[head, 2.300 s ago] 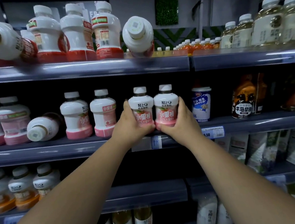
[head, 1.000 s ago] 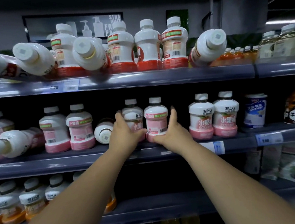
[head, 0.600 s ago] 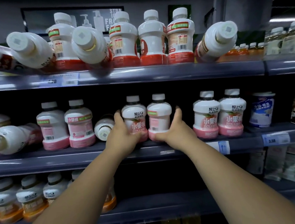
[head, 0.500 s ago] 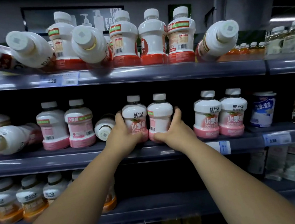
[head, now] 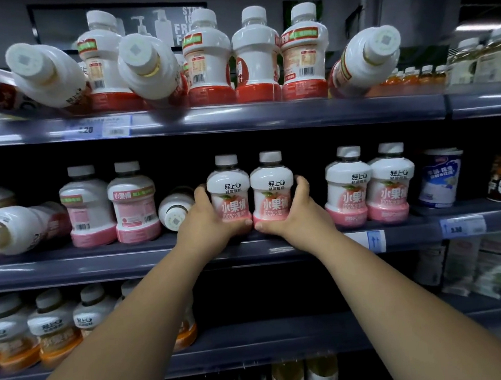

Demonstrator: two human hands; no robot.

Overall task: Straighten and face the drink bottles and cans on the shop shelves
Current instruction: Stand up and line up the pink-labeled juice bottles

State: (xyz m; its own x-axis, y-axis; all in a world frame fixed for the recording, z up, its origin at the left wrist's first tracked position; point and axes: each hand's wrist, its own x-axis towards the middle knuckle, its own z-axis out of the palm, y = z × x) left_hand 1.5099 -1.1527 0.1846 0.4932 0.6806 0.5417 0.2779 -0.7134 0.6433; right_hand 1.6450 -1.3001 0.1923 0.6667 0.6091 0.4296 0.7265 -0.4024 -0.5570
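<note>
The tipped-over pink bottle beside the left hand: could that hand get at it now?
Probably yes: the tipped-over pink bottle lies beside the left hand, cap outward, nothing in front, though that hand grips an upright bottle.

Dark shop shelving (head: 413,228), stocked tier by tier.
Top shelf (head: 267,117): red-based bottles (head: 255,56), some toppled. Middle shelf (head: 98,263): pink-based bottles (head: 349,187), mostly upright, two lying cap-forward, beside a blue-and-white cup (head: 440,177). Lower shelf (head: 272,345): orange-based bottles (head: 54,334).

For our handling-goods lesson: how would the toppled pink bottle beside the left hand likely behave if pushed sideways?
The toppled pink bottle lies on its round side, cap outward, so it would probably roll. Its shape, waisted like the upright ones, may make it veer. The upright pink bottle to its left would likely stop it.
</note>
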